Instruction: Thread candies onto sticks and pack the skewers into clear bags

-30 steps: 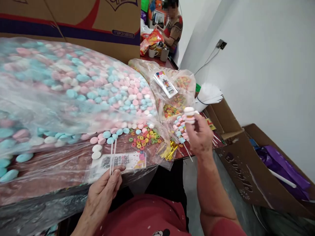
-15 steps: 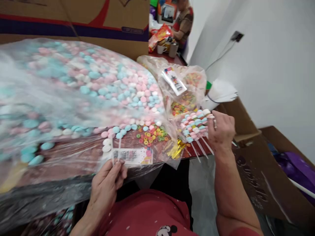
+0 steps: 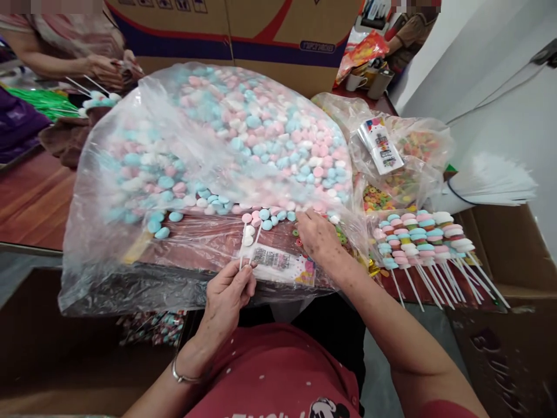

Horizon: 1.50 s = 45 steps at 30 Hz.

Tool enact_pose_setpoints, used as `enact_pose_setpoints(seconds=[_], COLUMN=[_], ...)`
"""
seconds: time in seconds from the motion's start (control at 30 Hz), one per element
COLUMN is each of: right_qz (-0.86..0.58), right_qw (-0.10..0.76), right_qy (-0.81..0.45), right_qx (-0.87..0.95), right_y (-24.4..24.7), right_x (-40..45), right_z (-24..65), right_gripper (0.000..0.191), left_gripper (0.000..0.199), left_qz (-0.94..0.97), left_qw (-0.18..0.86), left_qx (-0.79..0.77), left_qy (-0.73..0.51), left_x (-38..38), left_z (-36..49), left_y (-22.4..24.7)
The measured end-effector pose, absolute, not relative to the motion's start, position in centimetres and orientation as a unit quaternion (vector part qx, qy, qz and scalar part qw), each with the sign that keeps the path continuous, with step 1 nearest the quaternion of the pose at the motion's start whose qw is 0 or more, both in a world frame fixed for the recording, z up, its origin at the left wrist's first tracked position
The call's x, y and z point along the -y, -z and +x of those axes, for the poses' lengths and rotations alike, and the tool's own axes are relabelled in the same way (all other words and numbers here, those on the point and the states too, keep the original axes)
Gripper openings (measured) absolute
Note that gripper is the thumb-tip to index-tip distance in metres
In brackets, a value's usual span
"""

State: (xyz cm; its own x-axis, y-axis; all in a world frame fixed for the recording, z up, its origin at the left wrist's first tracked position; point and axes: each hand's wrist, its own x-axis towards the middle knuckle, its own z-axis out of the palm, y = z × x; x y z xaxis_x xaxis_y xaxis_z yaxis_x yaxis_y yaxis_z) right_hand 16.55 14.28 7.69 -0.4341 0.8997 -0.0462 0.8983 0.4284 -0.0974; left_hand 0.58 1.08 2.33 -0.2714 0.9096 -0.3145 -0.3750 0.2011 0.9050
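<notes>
My left hand pinches two thin white sticks, which point up over a printed label packet at the table's front edge. My right hand reaches down among loose ring candies at the mouth of a big clear bag of pink, white and blue candies; its fingertips are partly hidden and I cannot make out what they hold. Several finished candy skewers lie in a row to the right, sticks toward me. White candies sit beside the sticks.
Behind the bag stands a large cardboard box. A person's hands work at the upper left. A bag with rings and a label stack lies back right, near white sticks. Open boxes flank the table.
My right hand has left the skewers and moved left to the loose ring candies. The view has swung left, showing more of the table and another person's hands. My left hand still holds the sticks.
</notes>
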Motion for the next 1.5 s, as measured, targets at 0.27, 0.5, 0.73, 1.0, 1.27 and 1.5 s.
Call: enact_pose_setpoints(seconds=[0.27,0.5,0.73,1.0,1.27,1.5], right_qz=[-0.506,-0.442,-0.438,-0.363,-0.410,-0.362], right_qw=[-0.054,-0.069,0.018,0.027,0.090,0.062], right_qy=[-0.026,-0.073,-0.028,-0.043,-0.068,-0.046], right_qx=[0.860,0.892,0.898,0.930,0.905,0.929], right_y=[-7.0,-6.7,-6.5,-4.2,-5.3,-4.8], right_x=[-16.8,-16.1,-15.3,-15.4,-15.0,-14.5], right_z=[17.0,17.1,13.2,12.9,13.7,12.0], right_gripper=[0.023,0.022,0.031,0.020,0.030,0.019], left_gripper=[0.028,0.029,0.028,0.027,0.025,0.026], left_qz=[0.248,0.248,0.237,0.238,0.242,0.242], left_qw=[0.563,0.578,0.557,0.547,0.543,0.535], left_qx=[-0.551,-0.544,-0.552,-0.550,-0.544,-0.551], left_qy=[-0.564,-0.556,-0.574,-0.584,-0.592,-0.592], left_x=[-0.6,-1.0,-0.9,-0.6,-0.6,-0.5], left_z=[-0.7,-0.2,-0.5,-1.1,-1.4,-1.5], left_y=[-1.3,-1.6,-1.6,-1.5,-1.2,-1.2])
